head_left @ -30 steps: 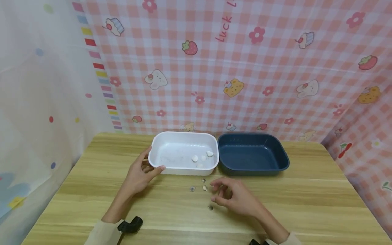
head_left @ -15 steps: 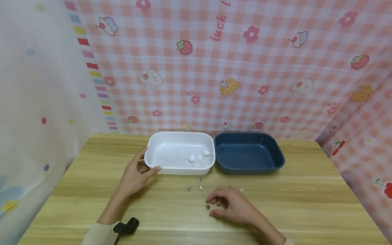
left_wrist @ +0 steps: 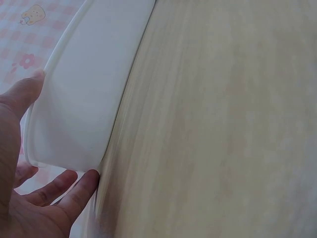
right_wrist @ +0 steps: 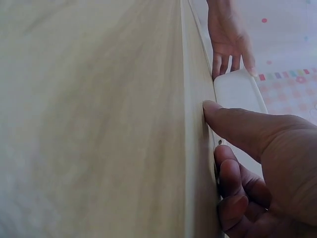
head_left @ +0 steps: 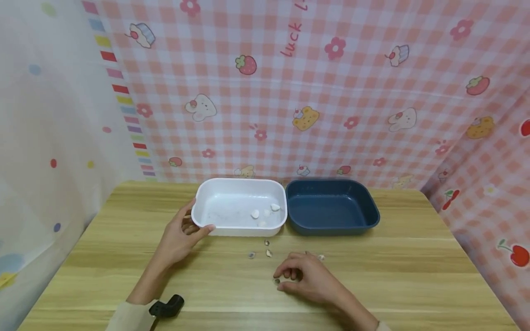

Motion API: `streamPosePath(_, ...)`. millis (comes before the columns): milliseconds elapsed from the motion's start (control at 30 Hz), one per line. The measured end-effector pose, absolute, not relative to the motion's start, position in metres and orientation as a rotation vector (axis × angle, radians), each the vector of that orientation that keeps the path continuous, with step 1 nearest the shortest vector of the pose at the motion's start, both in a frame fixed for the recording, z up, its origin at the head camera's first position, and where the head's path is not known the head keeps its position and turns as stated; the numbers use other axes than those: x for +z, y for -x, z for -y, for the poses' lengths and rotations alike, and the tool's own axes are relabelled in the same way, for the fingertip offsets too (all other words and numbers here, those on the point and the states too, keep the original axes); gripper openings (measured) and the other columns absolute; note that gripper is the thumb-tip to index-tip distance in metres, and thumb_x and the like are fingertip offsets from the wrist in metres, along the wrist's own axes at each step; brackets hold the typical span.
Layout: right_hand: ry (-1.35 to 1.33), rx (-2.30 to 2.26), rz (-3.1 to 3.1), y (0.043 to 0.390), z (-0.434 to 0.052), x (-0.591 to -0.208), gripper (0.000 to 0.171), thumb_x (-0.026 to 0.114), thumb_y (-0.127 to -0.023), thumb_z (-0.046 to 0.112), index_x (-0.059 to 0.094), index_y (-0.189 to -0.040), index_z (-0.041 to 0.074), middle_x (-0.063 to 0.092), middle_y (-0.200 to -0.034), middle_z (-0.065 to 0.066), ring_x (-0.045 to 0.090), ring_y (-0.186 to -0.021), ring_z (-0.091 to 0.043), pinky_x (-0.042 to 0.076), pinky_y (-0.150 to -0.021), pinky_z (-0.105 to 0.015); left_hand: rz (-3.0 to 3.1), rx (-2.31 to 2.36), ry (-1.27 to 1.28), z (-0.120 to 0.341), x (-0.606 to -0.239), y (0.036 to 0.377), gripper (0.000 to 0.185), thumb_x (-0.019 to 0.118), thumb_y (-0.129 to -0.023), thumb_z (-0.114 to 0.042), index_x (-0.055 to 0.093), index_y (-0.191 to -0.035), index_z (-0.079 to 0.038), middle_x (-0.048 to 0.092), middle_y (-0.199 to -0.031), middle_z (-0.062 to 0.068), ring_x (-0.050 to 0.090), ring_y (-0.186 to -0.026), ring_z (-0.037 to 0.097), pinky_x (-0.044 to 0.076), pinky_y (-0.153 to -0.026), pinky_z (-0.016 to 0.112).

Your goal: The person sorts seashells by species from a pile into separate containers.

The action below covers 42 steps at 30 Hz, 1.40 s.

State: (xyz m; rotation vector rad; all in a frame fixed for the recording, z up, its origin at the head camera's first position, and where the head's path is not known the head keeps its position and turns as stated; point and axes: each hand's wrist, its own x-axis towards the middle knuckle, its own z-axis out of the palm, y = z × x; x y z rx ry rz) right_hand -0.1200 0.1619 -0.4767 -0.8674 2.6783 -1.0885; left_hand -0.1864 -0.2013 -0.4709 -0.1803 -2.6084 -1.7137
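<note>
My left hand (head_left: 178, 238) holds the left end of a white plastic tray (head_left: 240, 231), its thumb on the front rim and the other fingers round the side. Several small white shells (head_left: 255, 214) lie in the tray's right half. Low over the table, my right hand (head_left: 309, 277) has thumb and forefinger bent and apart, on either side of a small dark shell (head_left: 277, 281); whether they touch it I cannot tell. In the right wrist view the thumb (right_wrist: 237, 124) stands clear of the curled fingers (right_wrist: 230, 178).
A dark blue tray (head_left: 333, 228) stands against the white tray's right side. Small shells lie on the wooden table (head_left: 223, 285): a brown one (head_left: 267, 242), a pale one (head_left: 269, 253), a greyish one (head_left: 251, 255) and a whitish one (head_left: 321, 257) behind my right hand. A checked cloth (head_left: 265, 92) hangs behind.
My right hand has come nearer, from beside the pale shell to the small dark shell. The left hand keeps its hold on the white tray. The head view has turned slightly right.
</note>
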Motion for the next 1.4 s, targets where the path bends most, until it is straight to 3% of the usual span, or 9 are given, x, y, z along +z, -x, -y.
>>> streamPosePath(367,0.811,-1.064,-2.685,0.12,-0.161,-0.473,0.014,0.086,-0.083,0.029,0.077,-0.092,0.035,0.061,-0.079,0.015,0.054,-0.078,-0.001,0.039,-0.09,-0.034,2.607,-1.707,0.189,0.201,-0.469,0.186,0.096,0.081,-0.09,-0.034,0.023,-0.164,-0.018,0.049,-0.145,0.02,0.059,-0.125,0.038,0.06,-0.102,0.04)
streamPosePath(600,0.872,-1.033,-2.712,0.119,-0.161,-0.474,0.011,0.084,-0.086,0.031,0.074,-0.091,0.033,0.059,-0.079,0.017,0.052,-0.075,0.002,0.04,-0.103,-0.059,2.612,-1.708,0.187,0.201,-0.47,0.186,0.095,0.081,-0.09,-0.035,0.023,-0.164,-0.019,0.048,-0.146,0.02,0.059,-0.125,0.037,0.06,-0.101,0.038)
streamPosePath(733,0.843,-1.072,-2.677,0.121,-0.16,-0.473,0.012,0.084,-0.086,0.027,0.073,-0.09,0.032,0.06,-0.079,0.018,0.053,-0.072,0.003,0.049,-0.094,-0.038,2.606,-1.713,0.187,0.201,-0.47,0.186,0.095,0.081,-0.09,-0.035,0.023,-0.164,-0.019,0.049,-0.145,0.02,0.059,-0.126,0.038,0.06,-0.102,0.04)
streamPosePath(867,0.779,-1.177,-2.606,0.123,-0.162,-0.471,0.012,0.083,-0.088,0.023,0.073,-0.091,0.028,0.062,-0.08,0.016,0.055,-0.073,0.0,0.05,-0.065,-0.019,2.601,-1.715,0.195,0.201,-0.47,0.186,0.095,0.081,-0.09,-0.034,0.024,-0.164,-0.018,0.05,-0.144,0.022,0.059,-0.125,0.039,0.059,-0.103,0.042)
streamPosePath(1167,0.713,-1.241,-2.664,0.132,-0.168,-0.458,0.008,0.08,-0.091,0.025,0.072,-0.094,0.026,0.064,-0.081,0.013,0.057,-0.072,-0.001,0.052,-0.061,-0.018,2.601,-1.706,0.197,0.202,-0.474,0.187,0.094,0.081,-0.09,-0.036,0.026,-0.163,-0.018,0.049,-0.145,0.02,0.061,-0.123,0.037,0.062,-0.096,0.03)
streamPosePath(1400,0.765,-1.289,-2.76,0.145,-0.177,-0.446,0.01,0.08,-0.09,0.016,0.074,-0.095,0.022,0.065,-0.08,0.011,0.058,-0.071,-0.002,0.053,-0.061,-0.019,2.59,-1.724,0.2,0.202,-0.474,0.188,0.095,0.082,-0.089,-0.035,0.025,-0.164,-0.019,0.049,-0.145,0.02,0.061,-0.123,0.037,0.062,-0.096,0.03)
